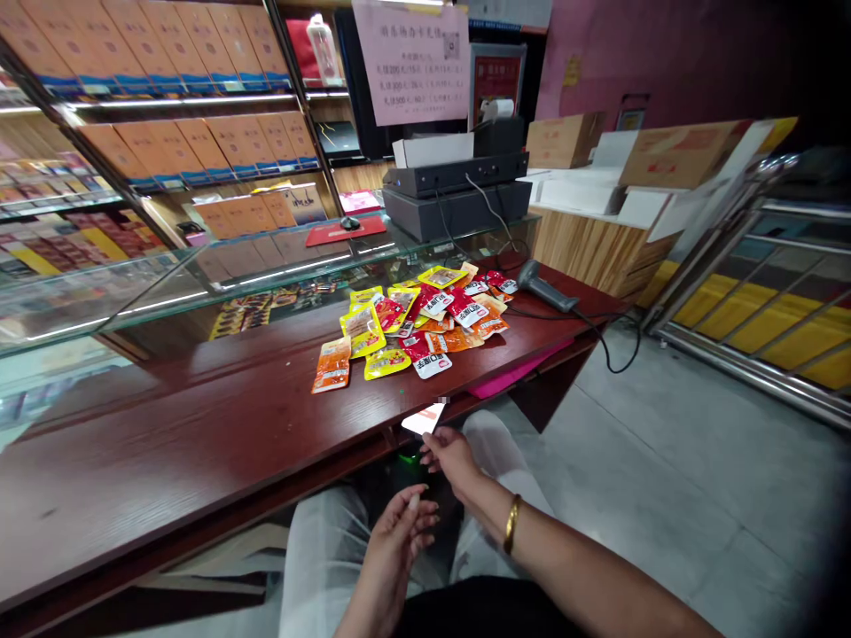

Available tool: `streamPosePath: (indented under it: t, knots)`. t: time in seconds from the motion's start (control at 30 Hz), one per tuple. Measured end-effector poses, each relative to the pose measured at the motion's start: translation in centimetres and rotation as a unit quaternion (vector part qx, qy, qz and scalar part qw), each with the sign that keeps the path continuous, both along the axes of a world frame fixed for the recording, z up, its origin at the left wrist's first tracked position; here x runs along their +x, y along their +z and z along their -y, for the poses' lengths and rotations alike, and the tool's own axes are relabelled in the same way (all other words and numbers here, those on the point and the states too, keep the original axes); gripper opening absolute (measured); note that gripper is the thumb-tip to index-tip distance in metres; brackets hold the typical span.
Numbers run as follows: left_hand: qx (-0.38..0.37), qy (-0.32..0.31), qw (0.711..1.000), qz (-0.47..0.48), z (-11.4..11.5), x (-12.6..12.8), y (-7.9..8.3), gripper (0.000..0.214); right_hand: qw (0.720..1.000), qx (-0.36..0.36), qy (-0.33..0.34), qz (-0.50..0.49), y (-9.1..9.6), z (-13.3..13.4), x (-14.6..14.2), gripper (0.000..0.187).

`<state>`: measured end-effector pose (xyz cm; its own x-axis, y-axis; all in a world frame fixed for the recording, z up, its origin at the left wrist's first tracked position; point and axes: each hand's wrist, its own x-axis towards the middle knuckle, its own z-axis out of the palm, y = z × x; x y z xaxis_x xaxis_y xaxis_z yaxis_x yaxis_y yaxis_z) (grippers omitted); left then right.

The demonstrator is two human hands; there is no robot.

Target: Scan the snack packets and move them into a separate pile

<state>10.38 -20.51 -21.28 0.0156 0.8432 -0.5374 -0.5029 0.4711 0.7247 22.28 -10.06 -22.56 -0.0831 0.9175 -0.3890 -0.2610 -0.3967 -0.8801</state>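
Between the thumb and fingers of my right hand is a phone with a bright white screen and a reddish mark. It sits at the front edge of the dark red-brown desk. Below and to the left, my left hand hovers over my lap, fingers loosely curled and apart, with nothing visible in it. A pile of small snack packets in red, yellow and orange lies beyond the phone. One orange packet lies at the pile's left end.
A corded barcode scanner lies right of the pile. Behind stand a glass counter, a black cash drawer and a mouse on a red mat. Cartons and a metal railing are at the right.
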Motion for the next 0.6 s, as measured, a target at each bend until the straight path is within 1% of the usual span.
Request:
streamPosePath:
  t: [0.17,0.33,0.43,0.5,0.6]
  knots:
    - [-0.005,-0.002,1.000,0.008,0.1,-1.2,0.1,0.060,0.992,-0.056,0.082,0.081,1.7,-3.0,-0.3,0.032]
    - [-0.006,0.020,1.000,0.000,0.1,-1.7,-0.1,0.062,0.978,-0.056,0.139,0.146,3.9,-5.0,-0.4,0.032]
    - [0.010,0.009,1.000,-0.003,-0.1,-1.6,0.6,0.059,0.968,-0.031,0.166,0.185,5.6,-5.0,-0.5,0.032]
    - [0.015,-0.013,1.000,-0.004,-0.4,-1.5,1.2,0.059,0.959,-0.007,0.183,0.216,6.8,-4.4,-0.1,0.029]
    - [0.015,-0.035,0.999,-0.028,-1.0,-1.6,2.0,0.057,0.941,0.035,0.201,0.271,8.8,-3.1,1.9,0.019]
